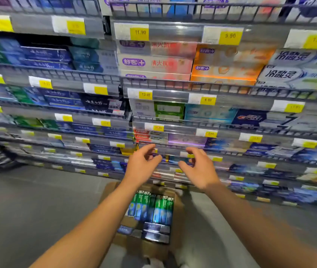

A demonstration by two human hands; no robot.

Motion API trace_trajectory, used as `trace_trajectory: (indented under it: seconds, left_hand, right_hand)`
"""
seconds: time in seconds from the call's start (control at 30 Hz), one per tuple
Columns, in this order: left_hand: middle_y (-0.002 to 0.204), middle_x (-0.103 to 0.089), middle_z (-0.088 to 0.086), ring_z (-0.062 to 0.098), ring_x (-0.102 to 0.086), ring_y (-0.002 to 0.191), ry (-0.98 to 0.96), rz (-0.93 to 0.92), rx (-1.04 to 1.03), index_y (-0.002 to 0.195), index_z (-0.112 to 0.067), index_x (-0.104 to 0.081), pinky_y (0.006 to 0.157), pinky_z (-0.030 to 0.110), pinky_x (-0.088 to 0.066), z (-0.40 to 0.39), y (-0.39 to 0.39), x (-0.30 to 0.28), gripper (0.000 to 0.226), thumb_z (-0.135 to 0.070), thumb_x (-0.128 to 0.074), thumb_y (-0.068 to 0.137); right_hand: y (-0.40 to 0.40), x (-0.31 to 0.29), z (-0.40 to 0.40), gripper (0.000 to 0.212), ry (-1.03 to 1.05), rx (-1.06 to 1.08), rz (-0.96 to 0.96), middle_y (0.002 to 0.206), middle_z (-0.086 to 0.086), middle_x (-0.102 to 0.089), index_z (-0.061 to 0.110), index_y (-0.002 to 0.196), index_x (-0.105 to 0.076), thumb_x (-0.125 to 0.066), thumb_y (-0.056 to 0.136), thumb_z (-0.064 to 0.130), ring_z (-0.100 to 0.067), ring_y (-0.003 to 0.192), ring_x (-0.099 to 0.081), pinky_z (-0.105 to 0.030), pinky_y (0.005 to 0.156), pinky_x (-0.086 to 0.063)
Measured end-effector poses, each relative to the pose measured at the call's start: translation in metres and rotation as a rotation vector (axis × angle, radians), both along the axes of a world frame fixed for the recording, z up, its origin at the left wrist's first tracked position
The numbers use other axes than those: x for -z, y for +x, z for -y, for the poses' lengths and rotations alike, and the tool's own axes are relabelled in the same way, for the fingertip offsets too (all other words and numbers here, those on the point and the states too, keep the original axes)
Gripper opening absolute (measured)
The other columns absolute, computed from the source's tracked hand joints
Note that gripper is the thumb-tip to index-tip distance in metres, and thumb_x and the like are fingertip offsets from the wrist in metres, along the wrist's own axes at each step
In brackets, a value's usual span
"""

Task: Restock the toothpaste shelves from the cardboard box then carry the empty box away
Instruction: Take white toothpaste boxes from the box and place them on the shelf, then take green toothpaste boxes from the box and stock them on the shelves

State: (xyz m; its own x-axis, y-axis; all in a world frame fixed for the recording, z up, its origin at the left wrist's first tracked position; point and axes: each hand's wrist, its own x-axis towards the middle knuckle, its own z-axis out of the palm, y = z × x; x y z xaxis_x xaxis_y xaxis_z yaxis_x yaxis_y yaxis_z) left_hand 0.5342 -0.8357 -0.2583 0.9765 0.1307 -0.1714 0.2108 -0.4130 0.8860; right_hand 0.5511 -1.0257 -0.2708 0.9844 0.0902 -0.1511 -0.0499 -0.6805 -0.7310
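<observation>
Cardboard box (177, 213), open on grey floor (37, 209) near the viewer, holds green toothpaste cartons (151, 207) upright. Left hand (141, 164) and right hand (199, 166), fingers loosely curled, holding nothing, reach toward far toothpaste shelves (173, 95) with yellow price tags (140, 32).

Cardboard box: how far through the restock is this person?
Partway. The shelves look mostly full, but the cardboard box on the floor still holds green toothpaste packs. The left hand and right hand reach toward a lower shelf, holding nothing. Emptying and removing the box remain.
</observation>
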Motion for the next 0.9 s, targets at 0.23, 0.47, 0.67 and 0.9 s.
trace_trajectory:
  seconds: [0.23, 0.47, 0.67, 0.9]
  left_hand:
    - [0.108, -0.066, -0.006, 0.012, -0.064, 0.098, 0.043, -0.212, -0.065, 0.130, -0.019, -0.060, 0.093, 0.035, -0.050, -0.008, -0.051, 0.071, 0.052, -0.032, -0.073, 0.081]
    - [0.106, -0.071, 0.003, 0.014, -0.065, 0.093, 0.105, -0.341, -0.157, 0.122, -0.015, -0.065, 0.094, 0.030, -0.048, -0.043, -0.086, 0.138, 0.046, -0.026, -0.076, 0.079]
    - [0.101, -0.070, 0.000, 0.018, -0.067, 0.095, 0.087, -0.429, -0.192, 0.121, -0.020, -0.066, 0.096, 0.031, -0.049, -0.101, -0.095, 0.202, 0.065, -0.046, -0.065, 0.061]
    - [0.108, -0.067, -0.003, 0.011, -0.062, 0.094, 0.021, -0.545, -0.063, 0.124, -0.015, -0.063, 0.086, 0.021, -0.046, -0.162, -0.079, 0.278, 0.046, -0.030, -0.073, 0.080]
  right_hand:
    - [-0.039, 0.077, 0.004, 0.051, -0.066, -0.099, -0.129, 0.127, -0.003, -0.055, 0.016, 0.134, -0.053, -0.067, 0.086, 0.030, -0.020, 0.111, -0.055, -0.026, 0.090, -0.041]
    - [-0.070, 0.156, -0.004, 0.049, -0.131, -0.130, -0.282, 0.127, -0.010, -0.057, 0.010, 0.130, -0.057, -0.068, 0.083, 0.022, -0.025, 0.112, -0.056, -0.033, 0.097, -0.042]
    - [-0.092, 0.224, -0.042, 0.046, -0.161, -0.080, -0.377, 0.128, -0.008, -0.057, 0.012, 0.129, -0.056, -0.066, 0.087, 0.026, -0.025, 0.110, -0.058, -0.033, 0.092, -0.044]
    - [-0.110, 0.294, -0.113, 0.041, -0.137, 0.089, -0.521, 0.115, -0.001, -0.056, 0.018, 0.123, -0.058, -0.067, 0.085, 0.032, -0.021, 0.101, -0.060, -0.034, 0.091, -0.049]
